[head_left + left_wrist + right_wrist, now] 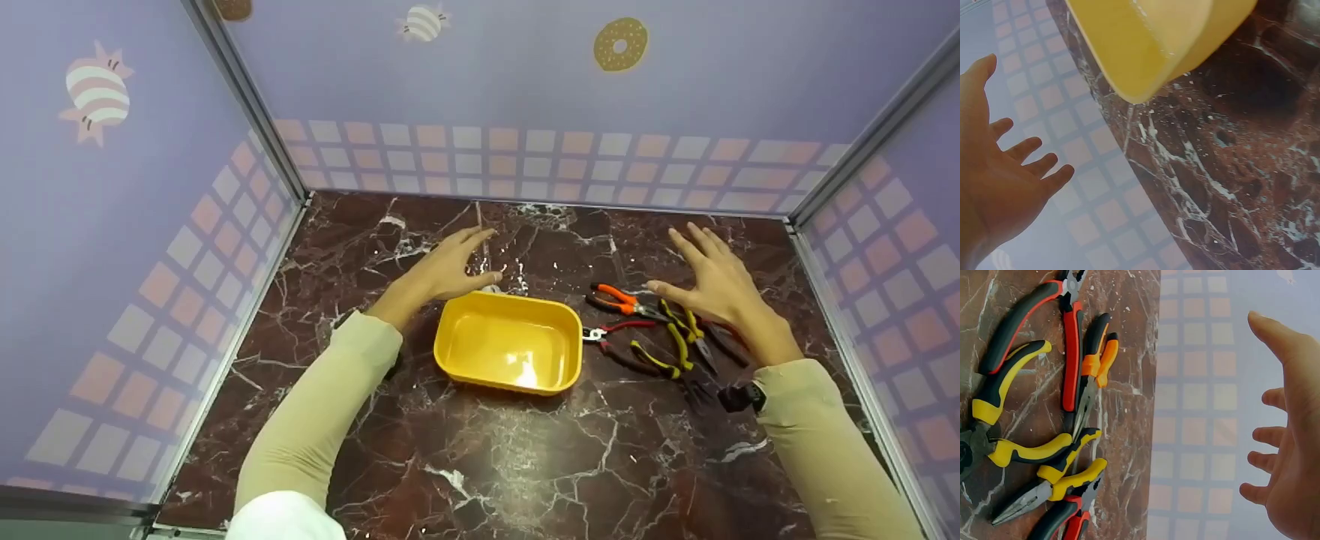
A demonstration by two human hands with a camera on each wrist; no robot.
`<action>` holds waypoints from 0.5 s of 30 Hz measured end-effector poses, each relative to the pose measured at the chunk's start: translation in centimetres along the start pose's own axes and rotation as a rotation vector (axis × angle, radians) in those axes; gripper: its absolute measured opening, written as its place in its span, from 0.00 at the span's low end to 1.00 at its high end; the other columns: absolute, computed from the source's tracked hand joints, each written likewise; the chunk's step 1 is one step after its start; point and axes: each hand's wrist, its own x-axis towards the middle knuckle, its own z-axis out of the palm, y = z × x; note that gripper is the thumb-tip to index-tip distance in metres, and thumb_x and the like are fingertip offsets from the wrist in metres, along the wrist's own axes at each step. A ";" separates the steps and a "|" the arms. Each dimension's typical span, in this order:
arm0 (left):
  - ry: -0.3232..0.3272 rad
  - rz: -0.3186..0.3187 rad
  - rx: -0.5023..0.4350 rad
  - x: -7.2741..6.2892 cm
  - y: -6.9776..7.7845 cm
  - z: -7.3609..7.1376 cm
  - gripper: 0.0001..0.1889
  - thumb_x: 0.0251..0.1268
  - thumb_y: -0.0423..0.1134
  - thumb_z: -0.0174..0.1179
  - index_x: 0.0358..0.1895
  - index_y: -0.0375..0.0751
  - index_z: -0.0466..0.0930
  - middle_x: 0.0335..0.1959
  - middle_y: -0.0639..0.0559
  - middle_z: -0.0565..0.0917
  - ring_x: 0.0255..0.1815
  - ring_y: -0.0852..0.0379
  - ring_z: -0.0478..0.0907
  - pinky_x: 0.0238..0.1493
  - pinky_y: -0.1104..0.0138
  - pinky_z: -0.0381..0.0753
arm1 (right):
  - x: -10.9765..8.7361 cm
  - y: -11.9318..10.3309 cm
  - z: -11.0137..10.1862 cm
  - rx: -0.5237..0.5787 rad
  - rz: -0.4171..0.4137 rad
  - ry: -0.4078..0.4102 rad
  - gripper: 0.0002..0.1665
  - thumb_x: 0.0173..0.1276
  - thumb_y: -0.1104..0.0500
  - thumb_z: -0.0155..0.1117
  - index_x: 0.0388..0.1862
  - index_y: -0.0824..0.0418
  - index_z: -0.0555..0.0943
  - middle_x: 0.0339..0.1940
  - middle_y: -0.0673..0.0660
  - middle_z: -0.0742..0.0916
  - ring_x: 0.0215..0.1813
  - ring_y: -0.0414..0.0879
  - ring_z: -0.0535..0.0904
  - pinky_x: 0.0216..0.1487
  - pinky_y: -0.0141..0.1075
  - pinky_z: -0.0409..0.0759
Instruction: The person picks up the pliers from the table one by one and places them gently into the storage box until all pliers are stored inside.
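Note:
My left hand [448,267], fingers spread and holding nothing, hovers over the far left corner of an upright yellow plastic box [510,341]. The box's inside is bare. In the left wrist view that hand [1008,185] has its palm showing, apart from the box [1129,56]. Above a loose heap of pliers, my right hand [716,283] is likewise spread with nothing in it. The heap has orange-handled long-nose pliers [1091,364], red-and-black pliers [1072,354], two yellow-and-black pairs, one of them needle-nose pliers [1053,488], and another red-and-black pair [1075,512] at the lower edge.
Everything lies on a dark red marbled tabletop [480,457]. Lilac panels with a checked border [540,161] stand at the back and both sides, joined by metal posts [255,105]. A dark watch-like band [742,397] sits at my right wrist.

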 end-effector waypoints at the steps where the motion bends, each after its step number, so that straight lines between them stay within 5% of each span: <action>1: -0.001 0.005 0.004 0.0 -0.1 0.1 0.47 0.73 0.70 0.57 0.88 0.56 0.52 0.87 0.44 0.54 0.85 0.39 0.53 0.80 0.39 0.57 | 0.0 0.0 0.1 0.005 0.000 0.007 0.60 0.69 0.26 0.65 0.89 0.50 0.54 0.88 0.64 0.54 0.86 0.70 0.46 0.74 0.78 0.50; 15: -0.025 -0.029 -0.040 -1.8 -2.5 1.4 0.45 0.74 0.68 0.57 0.86 0.52 0.56 0.84 0.38 0.60 0.81 0.34 0.61 0.78 0.38 0.61 | -0.3 -0.4 2.4 0.045 -0.044 0.047 0.61 0.68 0.28 0.70 0.88 0.53 0.57 0.86 0.67 0.61 0.83 0.72 0.55 0.72 0.76 0.57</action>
